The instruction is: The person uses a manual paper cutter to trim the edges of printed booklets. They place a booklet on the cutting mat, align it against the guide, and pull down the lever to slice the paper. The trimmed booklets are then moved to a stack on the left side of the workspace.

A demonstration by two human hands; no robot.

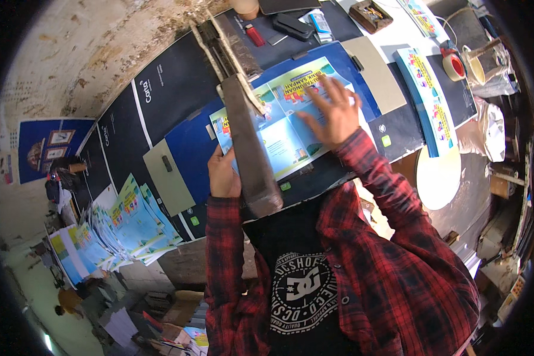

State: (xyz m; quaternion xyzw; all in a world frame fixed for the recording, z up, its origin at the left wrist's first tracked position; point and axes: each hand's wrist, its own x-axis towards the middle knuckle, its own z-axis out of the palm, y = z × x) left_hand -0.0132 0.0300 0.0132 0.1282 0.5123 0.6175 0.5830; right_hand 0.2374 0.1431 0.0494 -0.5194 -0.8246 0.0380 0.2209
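Observation:
A printed booklet sheet (pixel 302 135), light blue with colourful pictures, lies open on a blue board (pixel 190 157). Across its left part runs a long-arm stapler (pixel 252 148) with a thick brown handle, hiding a strip of the sheet. My left hand (pixel 224 175) is closed on the sheet's lower left edge, beside the handle; some of its fingers are hidden. Over the right half my right hand (pixel 333 113) rests with fingers spread, holding nothing.
A neat stack of booklets (pixel 427 101) stands at the right, and a loose fanned pile (pixel 127 222) lies at the left. Along the back are a red lighter (pixel 255 35), a black case (pixel 293 26) and a wooden box (pixel 370 15). A tape roll (pixel 454 67) sits far right.

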